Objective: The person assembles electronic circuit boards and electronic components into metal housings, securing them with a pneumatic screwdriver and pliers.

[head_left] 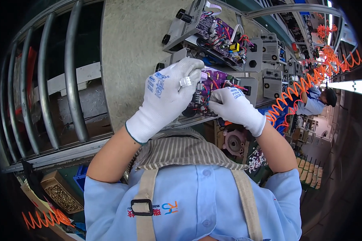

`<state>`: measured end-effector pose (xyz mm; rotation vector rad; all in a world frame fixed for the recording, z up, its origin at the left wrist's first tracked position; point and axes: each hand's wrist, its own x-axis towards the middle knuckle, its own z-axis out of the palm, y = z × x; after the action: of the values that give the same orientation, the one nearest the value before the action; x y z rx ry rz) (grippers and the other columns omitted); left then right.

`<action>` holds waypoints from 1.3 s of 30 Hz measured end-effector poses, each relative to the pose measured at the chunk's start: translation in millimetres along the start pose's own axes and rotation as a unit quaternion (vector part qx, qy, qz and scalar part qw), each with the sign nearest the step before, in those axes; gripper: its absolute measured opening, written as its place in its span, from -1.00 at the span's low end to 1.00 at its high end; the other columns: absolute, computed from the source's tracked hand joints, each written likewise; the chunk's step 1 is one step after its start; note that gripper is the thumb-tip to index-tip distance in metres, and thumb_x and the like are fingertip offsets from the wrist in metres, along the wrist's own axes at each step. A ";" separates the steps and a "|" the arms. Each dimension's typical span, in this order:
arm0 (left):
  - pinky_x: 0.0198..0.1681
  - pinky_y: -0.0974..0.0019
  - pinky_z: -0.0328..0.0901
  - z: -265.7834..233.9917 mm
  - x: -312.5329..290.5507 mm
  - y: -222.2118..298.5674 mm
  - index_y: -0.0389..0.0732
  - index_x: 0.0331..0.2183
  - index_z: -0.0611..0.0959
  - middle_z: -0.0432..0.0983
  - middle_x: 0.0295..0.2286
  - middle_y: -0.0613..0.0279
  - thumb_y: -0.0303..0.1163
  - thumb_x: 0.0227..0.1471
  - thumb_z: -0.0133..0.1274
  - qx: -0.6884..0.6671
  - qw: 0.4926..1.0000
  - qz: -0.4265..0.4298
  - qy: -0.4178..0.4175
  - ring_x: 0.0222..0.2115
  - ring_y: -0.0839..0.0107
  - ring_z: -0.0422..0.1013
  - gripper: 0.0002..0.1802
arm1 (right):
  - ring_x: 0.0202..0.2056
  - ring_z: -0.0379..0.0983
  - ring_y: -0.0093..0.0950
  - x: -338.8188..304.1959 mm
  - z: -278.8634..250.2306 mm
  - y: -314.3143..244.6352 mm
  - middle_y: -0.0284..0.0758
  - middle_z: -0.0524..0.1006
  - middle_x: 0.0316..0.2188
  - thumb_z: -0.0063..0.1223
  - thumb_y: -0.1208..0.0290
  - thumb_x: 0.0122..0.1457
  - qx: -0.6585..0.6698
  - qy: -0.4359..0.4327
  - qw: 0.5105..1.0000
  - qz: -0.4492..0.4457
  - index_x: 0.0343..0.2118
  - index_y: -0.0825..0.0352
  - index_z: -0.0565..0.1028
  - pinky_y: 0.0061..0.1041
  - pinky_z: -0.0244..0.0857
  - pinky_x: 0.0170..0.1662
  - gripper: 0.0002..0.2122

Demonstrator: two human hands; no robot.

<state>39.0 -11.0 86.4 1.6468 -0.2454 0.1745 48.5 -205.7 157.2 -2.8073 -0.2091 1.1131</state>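
Both hands wear white knit gloves with blue print and work at a partly built grey machine unit whose purple circuit board (216, 76) is exposed. My left hand (165, 89) is closed at the board's left side, fingers curled, with a small white plug connector (186, 82) showing among them. Close by, my right hand (236, 105) has thumb and fingers pinched together low on the board, among red and dark wires; whatever they hold is hidden. The unit's grey end panel (251, 90) stands to the right of the board.
Beyond it stands another open unit (219, 34) with black knobs. Several grey units (272, 82) line the right. Metal rails (71, 72) border the left. Orange coiled hoses (297, 90) hang at right, near another person (315, 102). A box of small brass-coloured parts (62, 195) sits lower left.
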 end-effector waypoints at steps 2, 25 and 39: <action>-0.25 0.21 0.42 0.6 2.3 1.7 -0.18 -0.19 0.62 0.60 -0.32 0.08 -0.35 0.17 0.01 -0.043 0.998 -0.034 -0.016 -0.30 0.09 0.55 -0.80 | -0.37 0.56 -0.15 3.1 -7.5 -3.5 -0.10 0.57 -0.53 0.03 0.24 0.10 -0.014 -0.040 0.999 0.014 -0.51 0.33 0.57 -0.21 0.40 -0.19 -0.75; -0.24 -0.01 0.37 45.5 36.7 87.4 -0.39 0.29 0.05 0.50 -0.27 -0.17 -0.33 -0.03 0.19 0.130 0.966 0.134 -0.179 -0.27 -0.04 0.50 -0.02 | -0.11 0.43 -0.47 -48.9 -17.8 10.0 -0.34 0.48 -0.19 -0.06 0.24 0.35 0.800 0.247 0.489 -0.244 -0.07 0.24 0.40 -0.40 0.27 0.05 -0.78; -0.29 0.09 0.31 38.2 92.0 40.0 -0.20 -0.13 0.57 0.58 -0.37 0.16 -0.30 -0.01 0.16 0.312 0.910 0.136 -0.238 -0.39 0.16 0.52 -0.63 | -0.46 0.47 -0.63 94.6 -175.1 122.3 -0.39 0.59 -0.52 0.24 0.27 0.15 0.299 0.257 0.919 -0.028 -0.32 0.37 0.63 -0.56 0.31 -0.39 -0.77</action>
<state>115.9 -57.2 145.2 2.2768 -0.8676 0.0558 247.6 -319.7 201.3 -2.3904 0.0911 0.3046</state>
